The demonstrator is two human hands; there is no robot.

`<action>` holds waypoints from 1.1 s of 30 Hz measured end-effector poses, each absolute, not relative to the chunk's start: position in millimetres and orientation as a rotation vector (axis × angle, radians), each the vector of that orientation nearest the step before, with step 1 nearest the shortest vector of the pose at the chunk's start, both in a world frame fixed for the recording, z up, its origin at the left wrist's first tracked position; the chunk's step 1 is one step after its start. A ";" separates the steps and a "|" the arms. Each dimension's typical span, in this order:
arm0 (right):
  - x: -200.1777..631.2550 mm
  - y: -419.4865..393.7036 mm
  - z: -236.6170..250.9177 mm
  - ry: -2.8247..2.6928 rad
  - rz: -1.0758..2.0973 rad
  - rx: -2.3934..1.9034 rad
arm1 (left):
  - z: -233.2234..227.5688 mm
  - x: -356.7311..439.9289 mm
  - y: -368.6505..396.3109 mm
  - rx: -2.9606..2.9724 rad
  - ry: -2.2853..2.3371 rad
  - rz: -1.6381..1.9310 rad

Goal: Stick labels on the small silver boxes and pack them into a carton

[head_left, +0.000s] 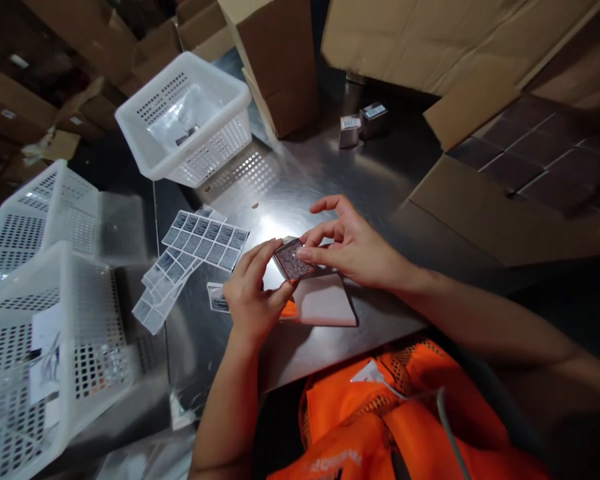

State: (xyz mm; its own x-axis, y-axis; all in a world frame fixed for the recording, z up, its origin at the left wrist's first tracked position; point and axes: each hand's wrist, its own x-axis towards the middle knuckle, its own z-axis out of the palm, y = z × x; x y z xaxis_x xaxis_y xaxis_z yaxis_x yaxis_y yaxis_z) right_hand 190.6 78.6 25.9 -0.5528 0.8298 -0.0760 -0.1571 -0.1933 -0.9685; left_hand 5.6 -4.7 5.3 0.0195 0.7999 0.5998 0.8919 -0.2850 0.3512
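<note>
My left hand (254, 290) grips a small square box (291, 261) with a dark, speckled face, fingers along its far left side and thumb at its near edge. On the opposite side, my right hand (347, 243) has thumb and index finger closed at the box's right edge, while its other fingers are raised. Below the box lies a pale flat rectangular piece (327, 301), with an orange patch beside it. Sheets of printed labels (207, 239) are spread left of my left hand, and a single label (218, 297) lies close to that wrist.
A white perforated basket (235, 140) stands at the back left; more white baskets (70, 320) line the left side. Two small boxes (350, 131) sit on the metal table (380, 193) behind my hands. At right, an open carton (480, 213) holds several dark boxes. Tall cardboard (285, 67) stands behind.
</note>
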 end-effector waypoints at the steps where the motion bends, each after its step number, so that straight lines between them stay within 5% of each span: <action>1: 190.4 78.5 25.6 -1.371 1.819 -0.818 | 5.2 5.6 -4.7 -2.148 -1.796 -1.115; 15: 186.8 75.6 21.4 -1.366 1.736 -0.829 | 10.9 11.5 -3.7 -2.199 -1.775 -1.209; 23: 192.9 95.2 7.8 -1.570 1.402 -1.022 | 1.8 11.8 6.9 -2.207 -1.734 -1.374; 29: 203.4 104.4 24.9 -1.731 2.053 -0.653 | 1.0 4.0 4.0 -2.502 -1.691 -1.371; 33: 231.2 88.8 37.0 -1.867 1.659 -0.687 | -1.3 -1.7 -2.5 -2.394 -1.805 -1.241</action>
